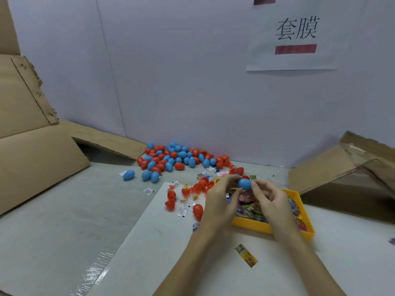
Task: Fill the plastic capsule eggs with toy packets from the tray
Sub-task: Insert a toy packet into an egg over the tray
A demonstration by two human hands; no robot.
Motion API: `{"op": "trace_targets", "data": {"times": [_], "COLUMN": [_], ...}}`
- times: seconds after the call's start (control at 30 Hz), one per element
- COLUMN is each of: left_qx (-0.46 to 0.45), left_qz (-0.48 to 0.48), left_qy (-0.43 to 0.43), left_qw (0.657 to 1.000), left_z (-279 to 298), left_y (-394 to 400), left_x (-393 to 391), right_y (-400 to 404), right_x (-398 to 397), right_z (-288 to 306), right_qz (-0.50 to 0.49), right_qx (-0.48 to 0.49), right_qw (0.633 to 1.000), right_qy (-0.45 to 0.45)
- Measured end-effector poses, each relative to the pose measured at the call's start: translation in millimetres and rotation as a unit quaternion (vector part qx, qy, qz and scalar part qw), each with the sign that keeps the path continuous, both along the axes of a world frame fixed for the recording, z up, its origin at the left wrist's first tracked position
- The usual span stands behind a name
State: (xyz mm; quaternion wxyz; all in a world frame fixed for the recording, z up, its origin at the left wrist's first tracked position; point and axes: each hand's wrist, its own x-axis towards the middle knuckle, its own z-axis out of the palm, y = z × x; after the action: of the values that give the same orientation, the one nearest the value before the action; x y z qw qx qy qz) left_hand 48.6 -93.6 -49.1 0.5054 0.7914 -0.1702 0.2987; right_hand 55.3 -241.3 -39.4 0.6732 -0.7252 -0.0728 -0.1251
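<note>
While both hands close round the blue egg (244,183) above the tray (267,228), left hand (222,199) pinching one end and right hand (268,198) the other, they seem to be pressing its halves together. Packets (250,210) fill the tray within reach; more eggs (177,158) lie heaped at the wall.
</note>
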Motion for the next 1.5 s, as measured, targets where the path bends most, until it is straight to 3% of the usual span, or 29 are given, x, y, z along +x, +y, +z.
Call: {"op": "trace_targets", "data": {"times": [0.2,0.33,0.53,0.63,0.9,1.07,1.27,1.43,1.5], "left_qx": [0.026,0.027,-0.002,-0.007,-0.032,-0.035,-0.044,-0.042,-0.032], "left_qz": [-0.016,0.041,0.175,0.206,0.211,0.144,0.097,-0.009,0.025], "left_qy": [-0.003,-0.001,0.055,0.072,0.126,0.136,0.129,0.106,0.087], "left_qw": [1.0,0.999,0.983,0.976,0.969,0.98,0.986,0.993,0.995], "left_z": [1.7,0.4,0.3,0.5,-1.0,-0.9,-2.2,-1.3,-1.4], "left_y": [-0.8,2.1,16.9,20.8,20.1,16.4,16.4,16.6,17.7], "left_x": [-3.6,-4.1,3.0,5.6,8.3,4.9,2.6,0.0,2.8], "right_y": [-1.2,0.6,7.7,14.7,17.6,24.1,25.1,26.6,27.8], "right_x": [-1.7,-0.5,0.3,0.7,-7.4,-14.5,-19.7,-19.0,-18.1], "right_z": [-1.6,-1.8,-12.7,-18.3,-14.8,-6.6,2.1,-1.0,-4.3], "right_qz": [0.013,-0.013,-0.036,-0.038,0.026,0.038,0.002,-0.014,0.003], "right_qx": [-0.026,-0.058,-0.33,-0.405,-0.385,-0.249,-0.159,-0.181,-0.19], "right_qw": [0.999,0.998,0.937,0.904,0.906,0.956,0.979,0.976,0.974], "right_qy": [-0.013,-0.029,-0.109,-0.134,-0.174,-0.151,-0.13,-0.122,-0.121]}}
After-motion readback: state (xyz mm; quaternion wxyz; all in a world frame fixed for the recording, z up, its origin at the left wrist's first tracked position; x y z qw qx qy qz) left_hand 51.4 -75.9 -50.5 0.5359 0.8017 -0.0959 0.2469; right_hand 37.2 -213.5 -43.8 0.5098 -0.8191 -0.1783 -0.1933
